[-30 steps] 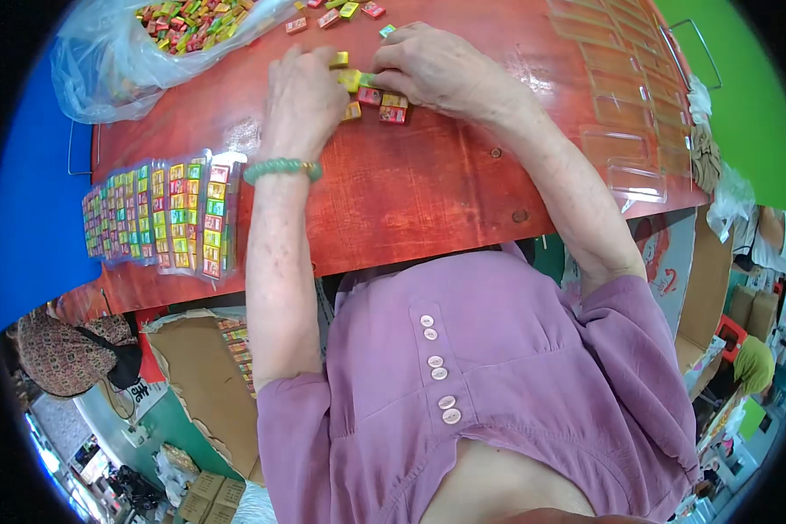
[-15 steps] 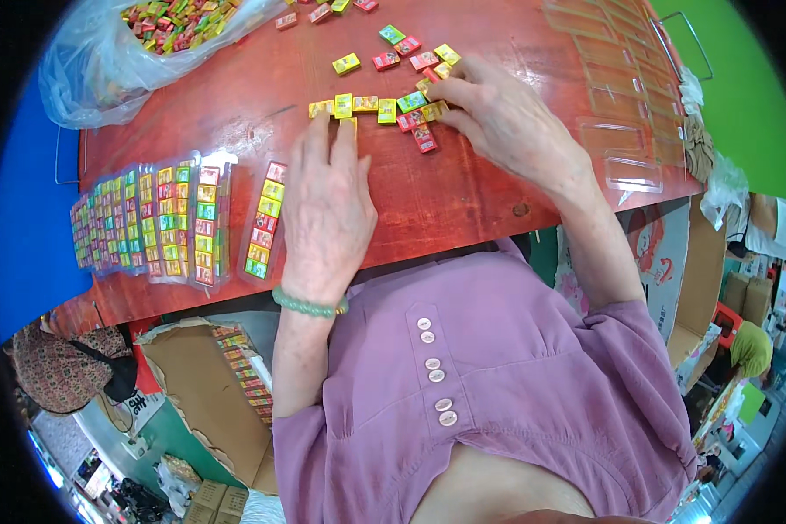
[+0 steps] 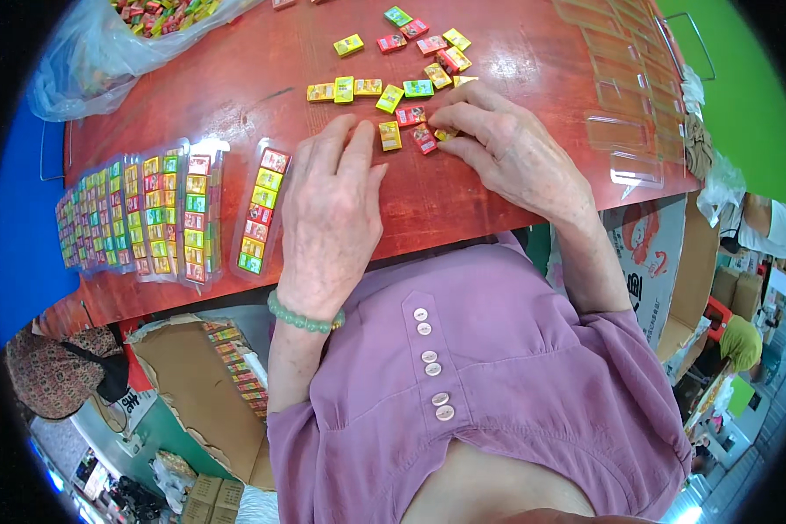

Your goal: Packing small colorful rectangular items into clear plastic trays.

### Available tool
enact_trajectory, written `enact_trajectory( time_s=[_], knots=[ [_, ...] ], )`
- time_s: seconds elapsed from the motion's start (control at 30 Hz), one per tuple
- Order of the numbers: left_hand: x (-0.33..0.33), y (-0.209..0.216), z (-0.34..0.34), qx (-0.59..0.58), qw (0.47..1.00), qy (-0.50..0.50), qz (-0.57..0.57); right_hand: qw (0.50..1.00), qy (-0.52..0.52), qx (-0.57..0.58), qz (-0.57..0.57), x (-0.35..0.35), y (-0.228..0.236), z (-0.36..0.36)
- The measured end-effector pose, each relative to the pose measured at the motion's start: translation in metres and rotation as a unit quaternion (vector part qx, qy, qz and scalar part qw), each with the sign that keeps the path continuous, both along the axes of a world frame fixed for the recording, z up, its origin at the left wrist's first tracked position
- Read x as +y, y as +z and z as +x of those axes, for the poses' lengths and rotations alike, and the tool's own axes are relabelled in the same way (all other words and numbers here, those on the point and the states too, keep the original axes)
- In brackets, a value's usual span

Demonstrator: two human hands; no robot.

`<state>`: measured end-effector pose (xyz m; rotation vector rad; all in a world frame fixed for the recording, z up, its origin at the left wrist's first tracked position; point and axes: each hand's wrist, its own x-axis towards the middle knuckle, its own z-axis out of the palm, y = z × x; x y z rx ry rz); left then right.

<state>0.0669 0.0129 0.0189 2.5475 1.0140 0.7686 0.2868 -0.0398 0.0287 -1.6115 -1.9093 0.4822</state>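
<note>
My left hand [image 3: 332,205], with a green bead bracelet [image 3: 306,316] at its wrist, hovers over the table with fingers stretched and nothing visible in them. Just right of its fingertips lies a small yellow box [image 3: 389,135]. My right hand [image 3: 520,153] has thumb and fingers around another small yellow box [image 3: 443,134], mostly hidden by them. Beside that are two red boxes [image 3: 410,115] [image 3: 424,139]. Farther back run a loose row of yellow boxes [image 3: 344,89] and a green-blue box [image 3: 418,88]. A filled clear strip tray [image 3: 258,214] lies left of my left hand.
More filled trays [image 3: 196,214] stand in rows at the left of the red table [image 3: 262,113]. A clear plastic bag [image 3: 87,79] full of small boxes sits at the back left. Empty clear trays [image 3: 635,170] line the right side. Open cartons [image 3: 196,384] stand below the table edge.
My left hand has drawn back from the yellow row. My right hand has come nearer to me from the farther boxes. A yellow box and the green-blue one have turned. The view has shifted slightly.
</note>
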Motion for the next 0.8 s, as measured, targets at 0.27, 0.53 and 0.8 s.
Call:
enact_trajectory(
  time_s=[0.27,0.53,0.8],
  knots=[
    [0.003,-0.011,0.020,-0.013,1.000,-0.025,-0.014,1.000,0.022,0.000,-0.021,-0.006,-0.001,-0.001],
    [0.004,-0.010,0.021,-0.014,0.999,-0.037,-0.025,1.000,0.019,0.014,-0.017,0.000,-0.006,-0.008],
    [0.008,-0.006,0.015,-0.014,0.995,-0.073,-0.069,1.000,0.015,0.012,0.023,-0.005,-0.012,-0.011]
  ],
)
